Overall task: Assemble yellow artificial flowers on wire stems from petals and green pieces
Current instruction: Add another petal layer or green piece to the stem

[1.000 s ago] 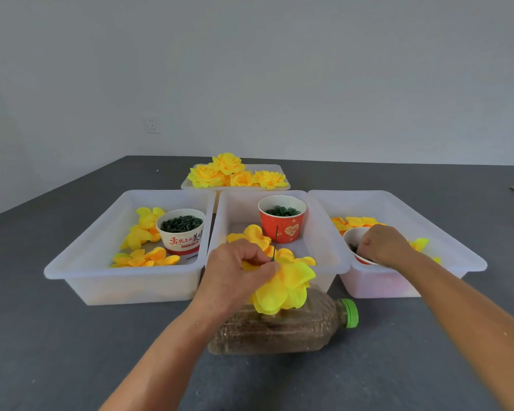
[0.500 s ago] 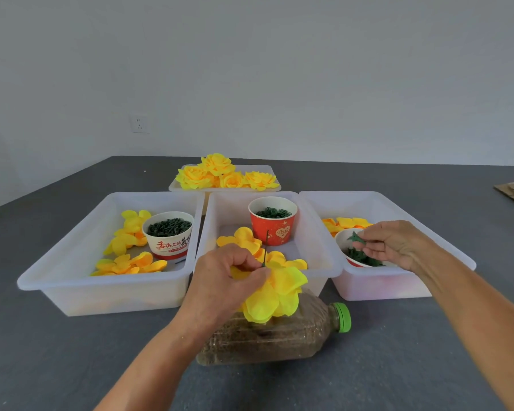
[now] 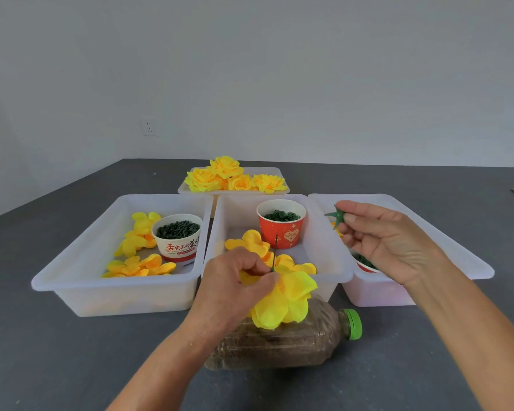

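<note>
Grey table [image 3: 72, 351]: left hand [image 3: 235, 289] pinching flower [image 3: 288, 298] on wire; right hand [image 3: 389, 241], at two o'clock, pinching green piece [image 3: 337, 216], hiding cup [image 3: 365, 264].

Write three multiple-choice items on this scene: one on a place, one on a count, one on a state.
1. Where does the red cup stand?
A. in the left bin
B. in the middle bin
C. on the bare table

2. How many big bins stand in the front row?
A. two
B. three
C. five

3. What is the right hand doing?
A. pinching a green star piece
B. lying flat on the table
C. gripping the bottle

Answers
1. B: the red cup sits at the back of the middle bin, behind loose petals.
2. B: a left bin, the middle bin and a right bin stand side by side.
3. A: its thumb and fingers hold the green star piece above the right bin, while the left hand holds the flower on its wire.
</note>
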